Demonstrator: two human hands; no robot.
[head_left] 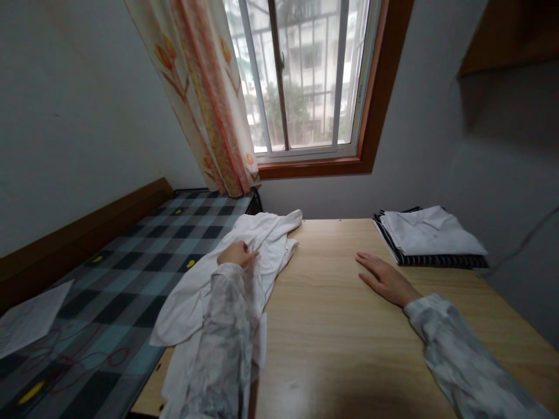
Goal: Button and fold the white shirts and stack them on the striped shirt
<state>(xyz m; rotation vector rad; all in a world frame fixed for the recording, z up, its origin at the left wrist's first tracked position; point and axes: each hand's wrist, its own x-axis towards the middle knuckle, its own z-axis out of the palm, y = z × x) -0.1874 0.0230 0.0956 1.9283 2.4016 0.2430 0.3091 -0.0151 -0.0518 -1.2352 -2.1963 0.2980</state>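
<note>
A crumpled white garment (257, 244) lies over the left edge of a wooden table (332, 326), part of it hanging down toward the bed. My left hand (237, 254) rests on it with the fingers closed around a fold of the cloth. Flat on the bare tabletop lies my right hand (382, 279), palm down, fingers together, holding nothing. It lies between the white garment and a stack of folded clothes (430, 235) at the table's far right, a folded white piece on top of dark striped ones.
A bed with a checked blue and black cover (131, 273) runs along the left wall, with a white sheet of paper (30, 317) on it. A window (305, 75) with a patterned curtain (205, 87) is behind the table. Grey walls close in on both sides.
</note>
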